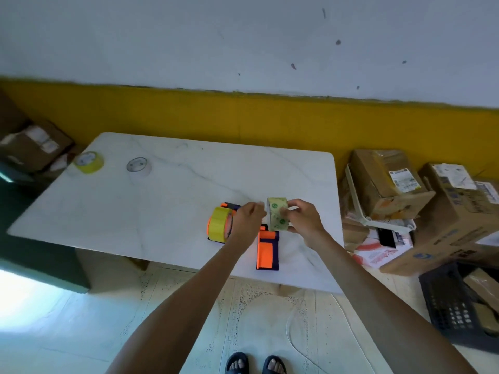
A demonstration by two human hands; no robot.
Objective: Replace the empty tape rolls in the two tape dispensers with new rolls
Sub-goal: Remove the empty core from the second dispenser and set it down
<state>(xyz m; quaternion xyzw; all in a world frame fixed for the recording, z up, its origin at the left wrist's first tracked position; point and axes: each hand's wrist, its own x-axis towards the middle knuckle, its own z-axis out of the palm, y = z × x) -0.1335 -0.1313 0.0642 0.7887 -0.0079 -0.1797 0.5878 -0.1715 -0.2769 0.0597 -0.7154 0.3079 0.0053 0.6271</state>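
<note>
Orange plastic marks both dispensers on the marble table [167,190]: the left dispenser [220,225] already carries a full yellow roll, while the right dispenser [267,249] lies flat just under the hands with its spool seemingly bare, though the hands hide that end. A new roll [276,217], pale green-tan with printed marks, is held on edge in the air directly above the right dispenser's far end. The right hand [303,221] is clamped on it, fingers over its face and rim. The left hand [247,222] is pinched at the roll's near-left edge, apparently on the loose tape end, though I cannot tell whether it has caught the film. The step looks to be freeing the tape's start before loading the second dispenser. To do it well, keep the right hand firm on the core so the roll cannot spin, peel a short tail without letting it fold back on itself, and check the sticky side will face the way the dispenser's roller needs before seating the roll. Two other rolls, a yellow roll [89,162] and a near-spent core [138,166], sit well beyond the dispensers, by the table's far-left corner.
</note>
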